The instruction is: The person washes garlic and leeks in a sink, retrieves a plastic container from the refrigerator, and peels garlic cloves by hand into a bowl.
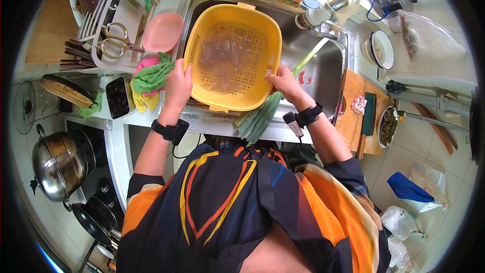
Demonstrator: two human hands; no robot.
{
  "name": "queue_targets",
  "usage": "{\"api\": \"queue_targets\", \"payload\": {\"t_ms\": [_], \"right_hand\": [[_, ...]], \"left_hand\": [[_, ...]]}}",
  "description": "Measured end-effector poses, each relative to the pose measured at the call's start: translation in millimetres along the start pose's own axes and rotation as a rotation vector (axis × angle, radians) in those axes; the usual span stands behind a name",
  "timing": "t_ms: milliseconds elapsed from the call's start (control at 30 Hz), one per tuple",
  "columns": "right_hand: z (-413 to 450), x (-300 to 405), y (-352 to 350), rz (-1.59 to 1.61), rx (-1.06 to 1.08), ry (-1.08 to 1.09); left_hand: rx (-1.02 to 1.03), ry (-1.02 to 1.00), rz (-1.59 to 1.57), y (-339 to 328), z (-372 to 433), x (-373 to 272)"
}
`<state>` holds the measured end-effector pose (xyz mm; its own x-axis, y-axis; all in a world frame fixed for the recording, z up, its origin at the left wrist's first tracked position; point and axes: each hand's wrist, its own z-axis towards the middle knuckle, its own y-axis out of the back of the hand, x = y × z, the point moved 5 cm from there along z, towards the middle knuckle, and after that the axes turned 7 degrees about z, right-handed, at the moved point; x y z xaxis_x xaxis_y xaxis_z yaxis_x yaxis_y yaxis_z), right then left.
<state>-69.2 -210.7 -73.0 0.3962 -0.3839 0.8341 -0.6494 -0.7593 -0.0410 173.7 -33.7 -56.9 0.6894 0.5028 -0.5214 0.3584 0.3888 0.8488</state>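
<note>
My left hand (pixel 179 83) grips the left rim of a yellow plastic basin (pixel 235 100), and my right hand (pixel 287 84) holds its right rim. Inside the basin is a perforated basket, with water and something clear and wrinkled, perhaps plastic film, in the middle. The basin is over the left part of a stainless steel sink (pixel 322 68). A leek (pixel 261 115) lies slantwise across the sink, its green leaves hanging over the front edge below the basin and its white end near the tap. Small red scraps (pixel 302 77) lie on the sink floor.
Left of the sink are a pink dish (pixel 163 32), cloths (pixel 153 76), a white rack (pixel 99 19) and golden-handled scissors (pixel 115 47). On the right, a wooden cutting board (pixel 350 102) holds chopped meat (pixel 358 104) and a green-bladed knife (pixel 368 113). A steel pot (pixel 58 165) stands at lower left.
</note>
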Motion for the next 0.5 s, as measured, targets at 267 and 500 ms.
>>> {"api": "queue_targets", "payload": {"t_ms": [267,500], "right_hand": [[0,2,5,-0.007,-0.018,0.083],[6,21,-27,0.015,0.034,0.104]], "left_hand": [[-0.195,-0.078,-0.03,28,-15,-18],[-0.194,0.006,-0.141,51,7,1]]}}
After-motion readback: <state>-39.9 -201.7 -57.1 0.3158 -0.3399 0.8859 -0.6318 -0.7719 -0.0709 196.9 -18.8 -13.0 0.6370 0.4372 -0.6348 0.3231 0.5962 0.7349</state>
